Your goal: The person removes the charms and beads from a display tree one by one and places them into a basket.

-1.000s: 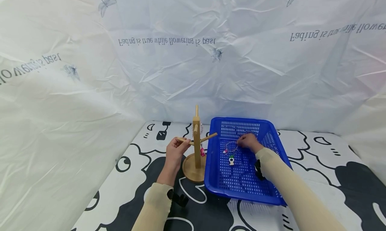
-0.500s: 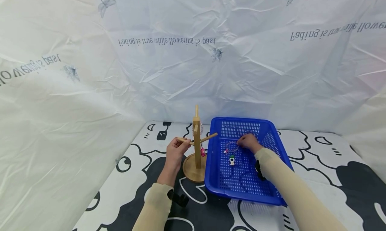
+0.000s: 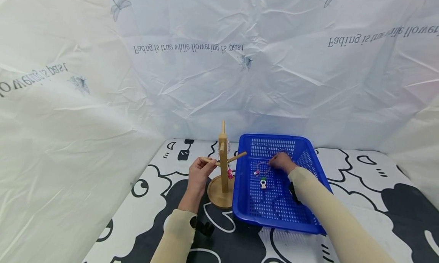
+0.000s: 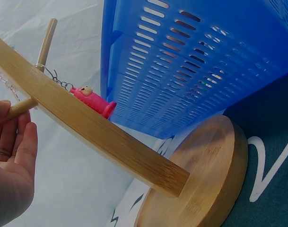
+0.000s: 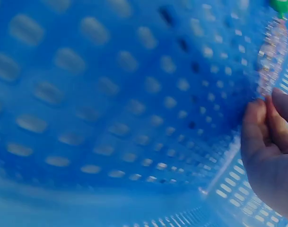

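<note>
**Stand (image 3: 224,175) steadied, bracelet (image 5: 272,59) pinched**

At the left, the left peg (image 4: 21,109) is gripped between the thumb and fingers of the left hand (image 3: 198,173), by which the upright stand seems to be steadied. Behind the stand, pink beads (image 4: 5,83) are seen, and a pink charm (image 3: 230,173) is hung by a chain that appears to be carried by the right peg (image 3: 237,157).

Just to the right, the basket (image 3: 239,183) is set on the patterned cloth (image 3: 157,217). Inside it, a green-topped charm (image 3: 263,183) is seen near the bracelet, whose right edge is pinched by the fingertips of the right hand (image 3: 282,162). Whether the loop has been lifted off the basket floor cannot be told.

The step in hand is judged to be the picking up of the bracelet. For the next move, a clean lift over the rim is called for, with other pieces left unsnagged; the loop should then be held wide enough to be slipped over a peg's free end while the stand is braced.
</note>
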Available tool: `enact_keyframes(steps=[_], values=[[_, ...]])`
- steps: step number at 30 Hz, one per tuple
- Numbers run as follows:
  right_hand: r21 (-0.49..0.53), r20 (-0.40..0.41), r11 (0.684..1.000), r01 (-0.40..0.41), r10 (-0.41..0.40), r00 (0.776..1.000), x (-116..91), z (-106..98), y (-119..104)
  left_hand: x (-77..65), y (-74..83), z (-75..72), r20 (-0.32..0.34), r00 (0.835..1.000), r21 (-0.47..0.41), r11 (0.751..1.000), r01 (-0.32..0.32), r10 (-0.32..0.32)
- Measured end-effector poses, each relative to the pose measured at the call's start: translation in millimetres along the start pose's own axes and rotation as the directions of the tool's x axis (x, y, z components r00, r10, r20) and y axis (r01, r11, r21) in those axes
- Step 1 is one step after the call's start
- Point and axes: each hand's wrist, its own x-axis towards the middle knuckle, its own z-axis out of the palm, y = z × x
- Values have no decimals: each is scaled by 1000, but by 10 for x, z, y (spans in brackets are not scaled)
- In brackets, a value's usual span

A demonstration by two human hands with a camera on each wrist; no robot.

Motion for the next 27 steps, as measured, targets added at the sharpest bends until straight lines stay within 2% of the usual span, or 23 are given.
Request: enact_keyframes(steps=[5,9,12,15,19,27], values=[[103,117,994,-47,35,993,4,-129,-54,-5,1,-6,1,1000,3,1000,-2,2],[182,200,979,-88,51,979,-94,-279,-174,-5,3,-9,4,1000,-3,1000,-4,4],[227,241,970,-89,32,970,-189,-400,-277,-3,4,-5,12,1000,-5,1000,-5,5],[251,249,966,-56,-9,968,-275,-511,-386,1,11,2,15,1000,-10,1000,-7,7],[246,212,969,15,-68,975,-416,-620,-525,13,25,16,16,1000,-10,1000,-7,7],[269,184,958,102,-155,971,-688,-647,-719,5,15,12,-1,1000,11,1000,14,-14]])
